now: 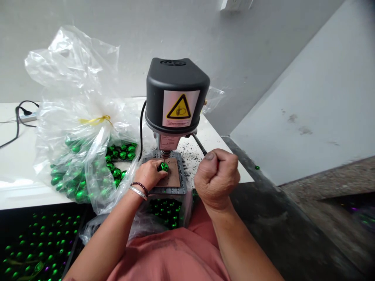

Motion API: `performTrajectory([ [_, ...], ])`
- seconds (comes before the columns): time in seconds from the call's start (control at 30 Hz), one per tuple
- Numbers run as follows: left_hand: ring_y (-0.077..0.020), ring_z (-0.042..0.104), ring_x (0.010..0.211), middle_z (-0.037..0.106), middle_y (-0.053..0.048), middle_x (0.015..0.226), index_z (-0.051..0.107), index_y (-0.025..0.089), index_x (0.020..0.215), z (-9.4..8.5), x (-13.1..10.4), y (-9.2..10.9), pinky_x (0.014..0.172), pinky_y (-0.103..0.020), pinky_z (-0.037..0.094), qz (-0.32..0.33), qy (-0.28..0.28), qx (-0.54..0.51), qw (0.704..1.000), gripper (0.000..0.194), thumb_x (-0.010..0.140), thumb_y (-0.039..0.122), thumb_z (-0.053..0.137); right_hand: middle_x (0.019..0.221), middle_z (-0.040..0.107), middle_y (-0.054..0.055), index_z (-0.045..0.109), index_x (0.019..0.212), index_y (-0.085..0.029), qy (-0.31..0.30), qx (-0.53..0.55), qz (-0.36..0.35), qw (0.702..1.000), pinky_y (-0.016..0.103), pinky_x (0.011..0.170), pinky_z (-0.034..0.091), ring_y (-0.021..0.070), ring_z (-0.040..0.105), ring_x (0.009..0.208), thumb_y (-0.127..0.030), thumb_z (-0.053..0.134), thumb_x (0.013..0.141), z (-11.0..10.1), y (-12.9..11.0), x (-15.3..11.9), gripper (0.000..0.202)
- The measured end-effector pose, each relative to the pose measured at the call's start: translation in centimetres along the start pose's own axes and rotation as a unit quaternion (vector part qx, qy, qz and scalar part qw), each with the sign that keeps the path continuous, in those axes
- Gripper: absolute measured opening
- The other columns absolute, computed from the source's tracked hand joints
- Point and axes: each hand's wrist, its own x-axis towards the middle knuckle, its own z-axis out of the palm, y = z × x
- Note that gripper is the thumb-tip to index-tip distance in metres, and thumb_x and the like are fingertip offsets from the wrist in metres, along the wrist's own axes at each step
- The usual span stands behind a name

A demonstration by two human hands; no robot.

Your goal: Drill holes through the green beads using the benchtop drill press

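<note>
A dark drill press [175, 82] stands on the white table, its bit pointing down over a wooden board [173, 177] on the metal base. Under the bit, my left hand [150, 172] pinches a shiny green ball [164, 167] against the board. The bit's tip meets the top of the ball; whether it has gone in I cannot tell. To the right of the machine, my right hand [217, 175] is wrapped round the end of the feed lever [199, 144]. Dark shavings [187, 160] lie about the base.
A clear plastic bag [96, 156] of green balls, with a yellow tie [96, 120], sits left of the machine. More green balls [165, 212] lie below the table edge, and others fill a dark container [38, 238] at lower left. A black cable [18, 121] lies far left.
</note>
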Motion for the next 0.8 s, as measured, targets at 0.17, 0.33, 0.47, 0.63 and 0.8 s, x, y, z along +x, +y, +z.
performTrajectory([
  [0.17, -0.0200, 0.061, 0.098, 0.065, -0.004, 0.114, 0.064, 0.025, 0.107, 0.3, 0.2, -0.3, 0.081, -0.025, 0.042, 0.000, 0.008, -0.003, 1.000, 0.038, 0.073, 0.041, 0.060, 0.068, 0.051, 0.000, 0.046, 0.084, -0.016, 0.015, 0.019, -0.008, 1.000, 0.021, 0.058, 0.035, 0.0077, 0.047, 0.063, -0.012, 0.047, 0.077, 0.5, 0.4, -1.3, 0.007],
  [0.33, -0.0195, 0.061, 0.088, 0.068, -0.004, 0.101, 0.067, 0.023, 0.099, 0.6, 0.4, -0.4, 0.075, -0.026, 0.042, 0.010, 0.026, -0.015, 1.000, 0.032, 0.073, 0.040, 0.060, 0.065, 0.051, -0.001, 0.047, 0.080, -0.016, 0.035, 0.000, -0.020, 0.999, 0.021, 0.056, 0.034, 0.0064, 0.045, 0.060, -0.016, 0.043, 0.082, 0.4, 0.2, 2.0, 0.004],
  [0.47, -0.0192, 0.060, 0.079, 0.069, -0.007, 0.088, 0.069, 0.019, 0.093, -0.3, -1.2, -0.5, 0.070, -0.027, 0.042, -0.019, 0.045, -0.046, 0.998, 0.031, 0.074, 0.040, 0.056, 0.059, 0.047, -0.003, 0.047, 0.072, -0.016, 0.035, -0.001, 0.004, 0.999, 0.020, 0.051, 0.028, 0.0040, 0.041, 0.051, -0.027, 0.034, 0.089, 0.9, -0.3, 6.5, 0.024],
  [0.63, -0.0182, 0.062, 0.079, 0.070, -0.002, 0.088, 0.069, 0.021, 0.096, -2.0, -4.6, -1.2, 0.070, -0.025, 0.043, 0.062, -0.135, -0.158, 0.976, 0.034, 0.070, 0.043, 0.062, 0.061, 0.044, -0.003, 0.047, 0.071, -0.017, 0.040, 0.055, 0.048, 0.997, 0.020, 0.055, 0.033, 0.0037, 0.044, 0.054, -0.036, 0.029, 0.091, 1.6, -0.4, 7.7, 0.033],
  [0.8, -0.0218, 0.060, 0.088, 0.068, -0.005, 0.093, 0.067, 0.018, 0.097, -1.7, -5.3, -1.7, 0.076, -0.029, 0.045, 0.021, -0.115, -0.262, 0.958, 0.046, 0.067, 0.053, 0.063, 0.062, 0.044, -0.003, 0.045, 0.071, -0.017, 0.033, 0.079, 0.051, 0.995, 0.020, 0.058, 0.035, 0.0036, 0.045, 0.057, -0.036, 0.029, 0.091, 1.5, -0.3, 7.2, 0.032],
])
